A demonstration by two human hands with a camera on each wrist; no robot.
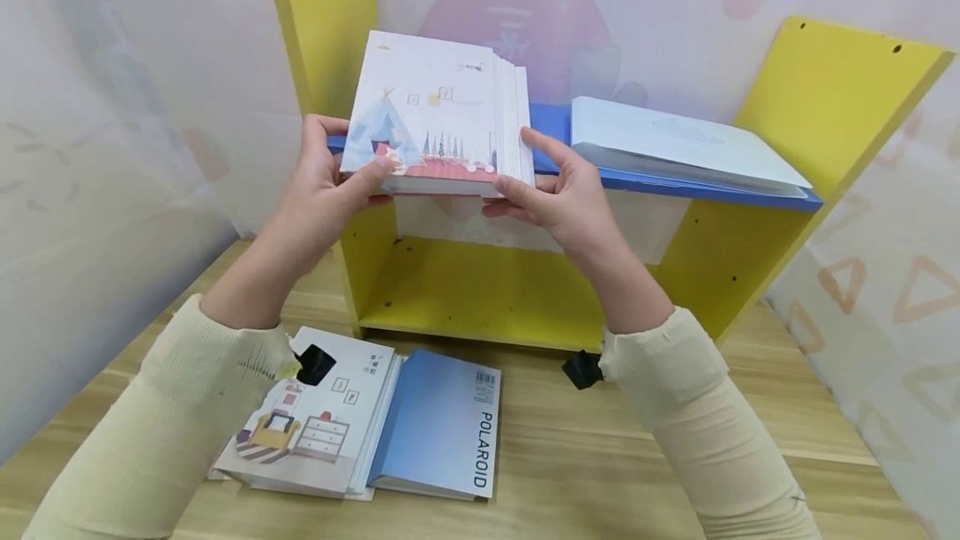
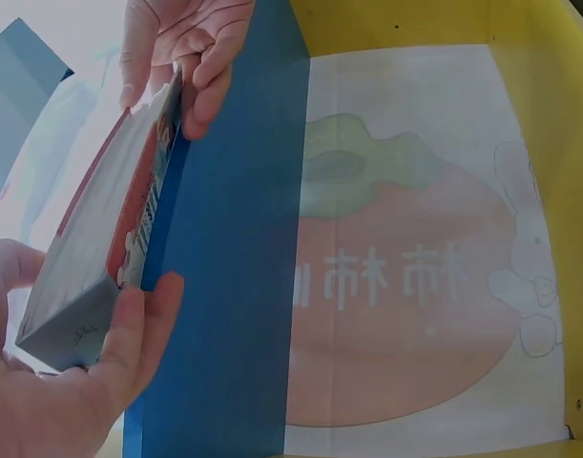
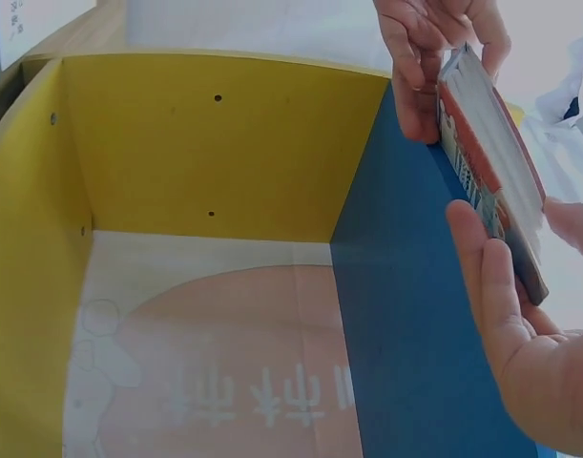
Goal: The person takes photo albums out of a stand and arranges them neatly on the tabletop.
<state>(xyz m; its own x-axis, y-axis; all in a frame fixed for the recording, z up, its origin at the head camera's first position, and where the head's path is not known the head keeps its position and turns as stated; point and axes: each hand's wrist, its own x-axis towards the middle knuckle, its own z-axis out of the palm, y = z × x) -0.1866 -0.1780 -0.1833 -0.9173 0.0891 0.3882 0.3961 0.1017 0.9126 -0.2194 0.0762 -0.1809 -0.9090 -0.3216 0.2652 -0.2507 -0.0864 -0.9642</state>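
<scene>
Both hands hold a thick photo album (image 1: 431, 119) with a blue tent and pink floor drawn on its white cover. My left hand (image 1: 322, 177) grips its lower left corner, thumb on the cover and fingers underneath. The right hand (image 1: 566, 198) holds the spread page edges at the right, thumb at the lower edge. In the head view the album appears tilted at the left part of a blue shelf board (image 1: 630, 180). Both wrist views show the album's page block (image 2: 100, 210) between the hands, close to the blue board.
A pale album (image 1: 675, 138) lies on the board's right part. Yellow side panels (image 1: 832, 98) rise at both ends, above a yellow lower shelf (image 1: 465, 286). On the wooden table (image 1: 570, 457) in front lie a white album with an armchair picture (image 1: 322, 423) and a blue POLAROID album (image 1: 438, 423).
</scene>
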